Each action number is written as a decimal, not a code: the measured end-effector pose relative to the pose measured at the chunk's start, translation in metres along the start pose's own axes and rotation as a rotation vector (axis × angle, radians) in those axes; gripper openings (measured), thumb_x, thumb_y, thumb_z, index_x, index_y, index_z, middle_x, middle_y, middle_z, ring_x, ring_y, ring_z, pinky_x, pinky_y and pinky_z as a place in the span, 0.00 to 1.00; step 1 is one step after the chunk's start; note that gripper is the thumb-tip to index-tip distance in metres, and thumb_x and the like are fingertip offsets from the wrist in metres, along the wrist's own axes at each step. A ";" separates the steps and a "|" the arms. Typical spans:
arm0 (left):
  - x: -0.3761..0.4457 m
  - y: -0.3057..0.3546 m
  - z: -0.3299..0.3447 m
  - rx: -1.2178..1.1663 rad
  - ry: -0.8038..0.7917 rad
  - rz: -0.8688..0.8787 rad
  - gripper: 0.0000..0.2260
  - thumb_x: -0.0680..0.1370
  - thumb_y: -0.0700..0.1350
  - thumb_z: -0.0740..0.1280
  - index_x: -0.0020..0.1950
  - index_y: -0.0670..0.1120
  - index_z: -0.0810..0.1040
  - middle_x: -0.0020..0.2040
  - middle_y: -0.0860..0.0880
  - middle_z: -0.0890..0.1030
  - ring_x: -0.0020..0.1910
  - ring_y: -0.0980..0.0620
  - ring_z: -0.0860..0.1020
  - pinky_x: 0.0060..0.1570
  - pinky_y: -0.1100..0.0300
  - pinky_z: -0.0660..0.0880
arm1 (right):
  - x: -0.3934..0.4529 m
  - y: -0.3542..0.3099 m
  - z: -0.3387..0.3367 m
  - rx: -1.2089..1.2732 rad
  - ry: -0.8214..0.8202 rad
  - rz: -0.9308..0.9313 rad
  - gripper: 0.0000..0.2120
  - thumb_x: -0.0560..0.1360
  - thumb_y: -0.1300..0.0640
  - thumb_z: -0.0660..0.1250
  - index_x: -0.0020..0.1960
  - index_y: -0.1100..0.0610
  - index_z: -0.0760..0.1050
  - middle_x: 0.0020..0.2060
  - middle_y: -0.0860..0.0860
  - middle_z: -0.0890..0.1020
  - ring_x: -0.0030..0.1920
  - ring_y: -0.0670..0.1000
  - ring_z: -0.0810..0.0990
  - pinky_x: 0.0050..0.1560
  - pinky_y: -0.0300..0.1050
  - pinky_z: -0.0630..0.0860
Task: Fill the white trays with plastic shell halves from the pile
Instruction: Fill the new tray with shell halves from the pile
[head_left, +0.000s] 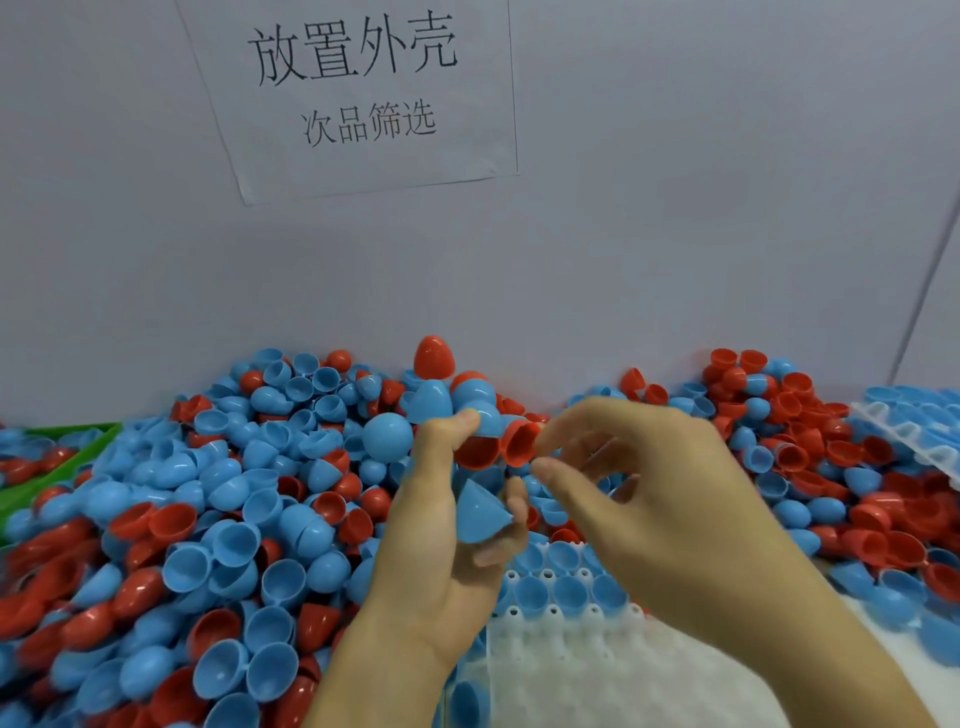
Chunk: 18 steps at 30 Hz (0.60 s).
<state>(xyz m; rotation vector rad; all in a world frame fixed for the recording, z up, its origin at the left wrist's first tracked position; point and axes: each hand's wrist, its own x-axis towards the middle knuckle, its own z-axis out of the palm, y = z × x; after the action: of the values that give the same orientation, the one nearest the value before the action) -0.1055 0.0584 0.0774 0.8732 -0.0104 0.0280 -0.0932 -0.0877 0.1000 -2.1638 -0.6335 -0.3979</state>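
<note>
A big pile of blue and red plastic shell halves (218, 519) covers the table. My left hand (441, 545) holds a cluster of shells above the pile: a blue pointed half (480, 512) between its fingers and joined blue-and-red shells (480, 431) under its thumb. My right hand (660, 483) is raised beside it, thumb and forefinger curled near a red shell half (519, 441), nearly pinching its rim. The white tray (566, 670) lies below my hands, with several blue halves (569, 592) seated in its far rows.
A grey wall with a taped paper sign (363, 93) stands right behind the pile. A green bin edge (67, 462) shows at the left. A second white tray (914, 426) filled with blue halves sits at the far right.
</note>
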 end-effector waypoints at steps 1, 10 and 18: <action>0.000 -0.001 0.000 0.008 -0.010 -0.009 0.09 0.70 0.51 0.71 0.39 0.46 0.82 0.40 0.44 0.78 0.28 0.55 0.71 0.17 0.67 0.63 | -0.001 0.001 0.005 -0.019 -0.003 0.001 0.02 0.73 0.48 0.71 0.45 0.44 0.82 0.36 0.39 0.81 0.43 0.38 0.80 0.41 0.30 0.74; 0.003 -0.008 0.002 0.112 0.018 -0.036 0.11 0.69 0.55 0.71 0.38 0.47 0.83 0.35 0.45 0.75 0.27 0.54 0.72 0.19 0.65 0.64 | 0.005 0.012 0.020 -0.087 0.066 0.010 0.01 0.71 0.47 0.73 0.43 0.42 0.84 0.35 0.42 0.78 0.40 0.44 0.76 0.39 0.40 0.75; 0.006 -0.008 0.000 0.060 0.122 -0.016 0.13 0.66 0.53 0.72 0.40 0.44 0.77 0.34 0.47 0.77 0.25 0.55 0.73 0.17 0.66 0.63 | 0.005 0.013 0.021 -0.032 0.126 0.017 0.04 0.71 0.49 0.71 0.39 0.45 0.85 0.34 0.39 0.81 0.39 0.41 0.80 0.39 0.39 0.78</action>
<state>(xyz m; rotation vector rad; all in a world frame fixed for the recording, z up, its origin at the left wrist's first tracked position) -0.0990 0.0536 0.0711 0.9303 0.1120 0.0663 -0.0805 -0.0764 0.0814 -2.1541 -0.5413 -0.5338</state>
